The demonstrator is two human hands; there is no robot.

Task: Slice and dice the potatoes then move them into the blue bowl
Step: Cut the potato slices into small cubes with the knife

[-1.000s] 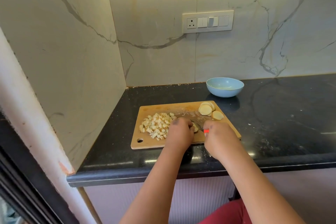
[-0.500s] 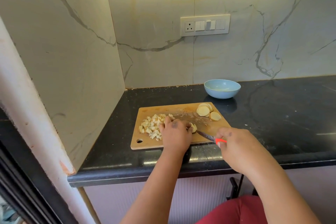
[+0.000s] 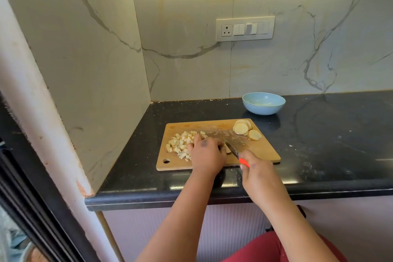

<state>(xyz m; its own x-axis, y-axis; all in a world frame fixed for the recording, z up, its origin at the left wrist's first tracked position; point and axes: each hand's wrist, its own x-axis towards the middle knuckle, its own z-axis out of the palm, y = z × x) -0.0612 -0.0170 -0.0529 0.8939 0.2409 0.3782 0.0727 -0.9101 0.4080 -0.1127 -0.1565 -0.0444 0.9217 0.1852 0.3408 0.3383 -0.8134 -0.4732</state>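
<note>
Fingers of left hand [image 3: 207,154] curled on potato piece [image 3: 227,148], right hand [image 3: 256,169] gripping orange-handled knife [image 3: 236,152].

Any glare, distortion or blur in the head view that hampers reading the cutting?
Head view: wide-angle bending bows the wall edge at left; glare streaks lie on the black countertop front edge; the cutting board, knife and diced potato read sharp enough.

left hand [image 3: 207,153]: knuckles up, fingers curled down, pressing.
right hand [image 3: 256,168]: fist closed around a handle, forearm angled inward.
</note>
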